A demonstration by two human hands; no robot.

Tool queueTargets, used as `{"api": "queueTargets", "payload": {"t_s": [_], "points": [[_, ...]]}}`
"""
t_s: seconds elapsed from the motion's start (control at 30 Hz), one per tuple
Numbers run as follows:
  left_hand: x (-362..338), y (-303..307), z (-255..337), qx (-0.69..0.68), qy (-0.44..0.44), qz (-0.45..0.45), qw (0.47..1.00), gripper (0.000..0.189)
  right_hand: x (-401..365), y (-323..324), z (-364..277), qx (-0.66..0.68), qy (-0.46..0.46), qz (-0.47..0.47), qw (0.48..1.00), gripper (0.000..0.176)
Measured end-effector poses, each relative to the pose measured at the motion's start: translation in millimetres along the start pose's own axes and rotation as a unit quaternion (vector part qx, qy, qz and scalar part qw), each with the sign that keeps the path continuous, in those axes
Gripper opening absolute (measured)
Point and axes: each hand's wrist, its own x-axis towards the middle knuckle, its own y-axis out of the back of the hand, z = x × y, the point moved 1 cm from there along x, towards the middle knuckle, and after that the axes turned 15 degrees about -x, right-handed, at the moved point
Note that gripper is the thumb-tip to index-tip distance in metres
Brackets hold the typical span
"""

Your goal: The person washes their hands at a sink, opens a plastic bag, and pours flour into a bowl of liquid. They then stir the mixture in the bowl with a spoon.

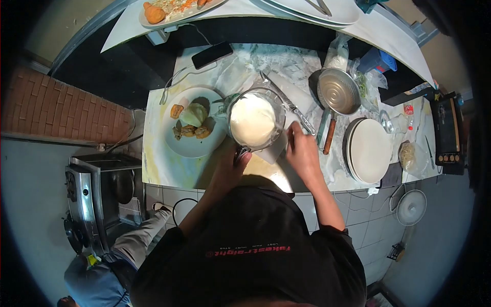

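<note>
A clear round container (pixel 280 113) of thick creamy-white mixture (pixel 253 120) stands on the counter in front of me. My left hand (pixel 232 165) is closed around a black handle (pixel 242 151) at its near edge; whether that handle belongs to the container or to a tool cannot be made out. My right hand (pixel 303 152) is just right of the container, fingers curled together beside a flat white piece (pixel 274 152). What they pinch, if anything, is hidden. Just beyond those fingers lies a knife (pixel 292 107), slanted across a pale sheet or board.
Left is a plate (pixel 179 146) with food pieces and cabbage; a phone (pixel 212 55) lies behind. Right are a saucepan (pixel 338 92), stacked plates (pixel 371 151) and bags. Dishes stand on the raised shelf (pixel 240 28). Behind me on the left, a person (pixel 97 281) is near a stove (pixel 82 199).
</note>
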Motion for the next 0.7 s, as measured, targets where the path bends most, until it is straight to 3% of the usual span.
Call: {"api": "queueTargets", "payload": {"t_s": [0.07,0.13,0.23,0.3,0.37,0.43,0.5,0.57,0.63,0.7], "points": [[-1.1,0.7,1.2,-0.004,0.07,-0.005,0.998,0.029,-13.3,-3.0,-7.9,0.042,0.014,-0.022,0.999,0.01],[-5.1,-3.7,-3.5,-0.002,0.078,-0.007,0.997,0.029,-15.7,-7.2,-17.3,0.129,0.031,-0.051,0.99,0.009],[-7.0,-7.6,-5.9,0.004,0.089,-0.011,0.996,0.029,3.7,-10.4,-15.7,0.149,0.026,-0.003,0.989,0.009],[-9.2,-6.2,-6.4,0.008,0.097,-0.011,0.995,0.028,11.4,-6.2,-13.4,0.126,-0.004,-0.015,0.992,0.01],[-8.9,-2.3,-8.6,0.001,0.142,-0.019,0.99,0.027,12.0,-5.2,-6.8,0.024,-0.018,0.072,0.997,0.005],[-9.7,-1.0,-12.2,-0.009,0.121,-0.005,0.993,0.027,2.4,-2.6,-4.8,-0.001,-0.03,0.04,0.999,0.006],[-9.2,-2.7,-18.5,-0.02,0.104,0.006,0.994,0.026,-11.3,-9.9,-2.9,0.024,0.018,-0.021,0.999,0.006],[-8.2,-7.1,-23.2,-0.009,0.047,0.008,0.999,0.019,-13.4,-17.6,-6.1,0.065,0.037,-0.013,0.997,0.006],[-7.2,-8.9,-23.9,-0.008,0.054,0.003,0.999,0.019,-1.4,-16.4,-10.2,0.127,0.045,-0.015,0.991,0.01],[-7.4,-9.1,-23.5,-0.007,0.06,-0.002,0.998,0.018,8.0,-13.4,-7.8,0.099,0.014,-0.013,0.995,0.011]]}}
